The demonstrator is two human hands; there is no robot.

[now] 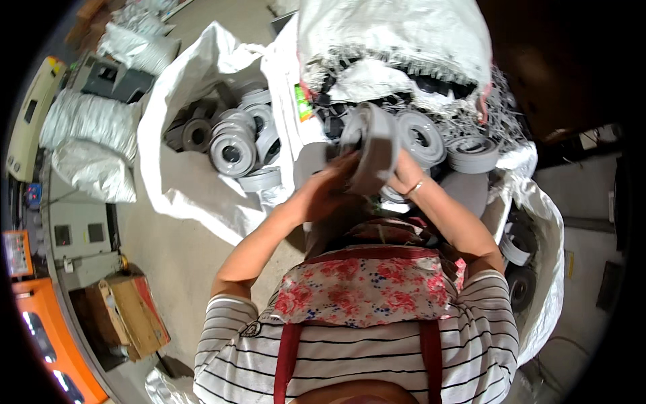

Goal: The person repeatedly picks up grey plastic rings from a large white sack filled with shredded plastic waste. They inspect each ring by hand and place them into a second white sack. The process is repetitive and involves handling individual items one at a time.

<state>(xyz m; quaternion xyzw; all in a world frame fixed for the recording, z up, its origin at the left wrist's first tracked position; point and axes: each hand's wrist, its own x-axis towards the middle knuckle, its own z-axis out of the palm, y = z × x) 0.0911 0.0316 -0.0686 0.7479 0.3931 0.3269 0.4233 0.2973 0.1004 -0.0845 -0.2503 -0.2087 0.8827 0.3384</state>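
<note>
A round grey plastic part with a wide rim [378, 145] is tilted on edge in front of me. My right hand [406, 174] grips its right side, with the fingers partly hidden behind the rim. At its lower left is my left hand [328, 190], smeared by motion, so I cannot tell whether its fingers close on the part. Just beyond my right hand lies a similar grey part with a round centre opening [421, 137]. Another thick grey round part [473, 155] rests to its right.
An open white woven bag [161, 192] on the left holds several grey round parts [233, 153]. Ahead, a big white sack [397, 30] spills grey strips [505, 111]. Another white bag [552, 269] stands at my right. A cardboard box [134, 316] sits at lower left.
</note>
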